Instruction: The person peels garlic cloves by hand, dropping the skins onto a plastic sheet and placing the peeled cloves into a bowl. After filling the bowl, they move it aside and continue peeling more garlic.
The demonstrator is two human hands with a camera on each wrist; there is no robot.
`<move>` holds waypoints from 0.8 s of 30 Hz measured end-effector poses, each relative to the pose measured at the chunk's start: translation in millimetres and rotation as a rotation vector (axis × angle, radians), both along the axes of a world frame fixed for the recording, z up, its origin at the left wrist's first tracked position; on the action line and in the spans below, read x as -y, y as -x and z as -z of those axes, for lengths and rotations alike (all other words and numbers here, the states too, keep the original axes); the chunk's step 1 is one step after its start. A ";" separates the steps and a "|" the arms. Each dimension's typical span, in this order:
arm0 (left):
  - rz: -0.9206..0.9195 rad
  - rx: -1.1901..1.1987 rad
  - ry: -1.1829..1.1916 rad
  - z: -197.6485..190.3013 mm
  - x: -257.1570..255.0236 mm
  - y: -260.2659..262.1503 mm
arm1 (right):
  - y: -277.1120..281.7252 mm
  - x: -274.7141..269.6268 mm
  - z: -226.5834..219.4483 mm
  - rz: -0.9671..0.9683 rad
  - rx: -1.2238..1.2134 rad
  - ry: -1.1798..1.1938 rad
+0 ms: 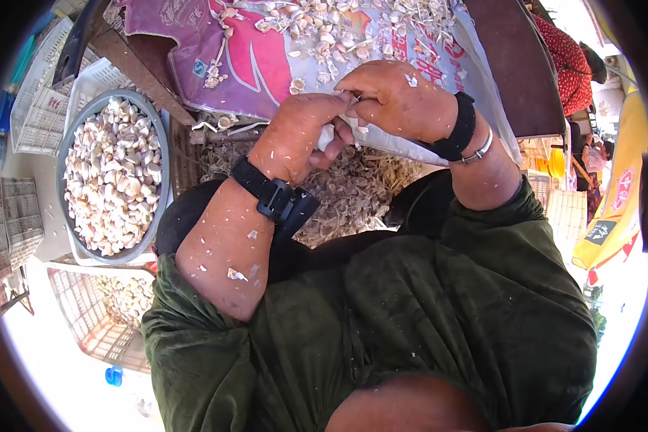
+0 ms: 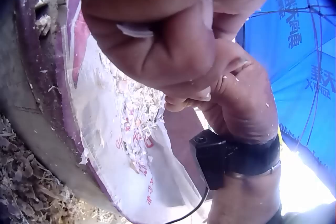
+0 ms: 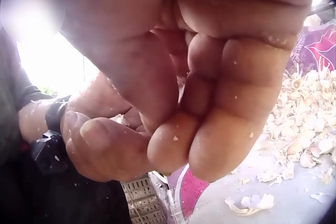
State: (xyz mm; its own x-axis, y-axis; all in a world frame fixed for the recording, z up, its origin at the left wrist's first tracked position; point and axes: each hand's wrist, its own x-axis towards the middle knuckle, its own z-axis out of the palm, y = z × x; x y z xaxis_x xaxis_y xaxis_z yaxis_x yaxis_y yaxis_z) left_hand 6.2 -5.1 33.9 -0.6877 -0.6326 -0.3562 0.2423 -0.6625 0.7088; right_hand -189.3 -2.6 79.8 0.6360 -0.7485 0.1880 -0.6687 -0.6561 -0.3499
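My left hand curls its fingers around a white garlic clove, with its thumb reaching toward the other hand. Against those fingertips, my right hand pinches with thumb and forefinger at a pale piece of garlic, mostly hidden by the fingers. In the left wrist view a thin white flake clings among the left hand's bent fingers. The right wrist view shows the right hand's curled fingers close beside the left hand. Both hands are above the near edge of a printed plastic sheet.
Loose cloves and skins lie across the sheet. A grey basin heaped with garlic cloves stands at left, above a plastic crate holding more. Dry peelings cover the ground below the hands. A person in red is at the far right.
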 end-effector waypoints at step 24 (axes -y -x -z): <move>-0.167 0.019 0.016 5.1 -0.4 -2.1 | -13.4 -25.7 22.9 0.390 0.387 -0.244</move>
State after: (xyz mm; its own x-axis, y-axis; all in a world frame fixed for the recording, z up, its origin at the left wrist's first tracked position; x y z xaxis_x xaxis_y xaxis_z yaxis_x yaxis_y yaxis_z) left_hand 8.4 -4.7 28.7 -0.5662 -0.7428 -0.3573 0.3344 -0.6032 0.7241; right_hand -175.9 23.1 56.9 0.2250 -0.9636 0.1442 -0.6379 -0.2576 -0.7258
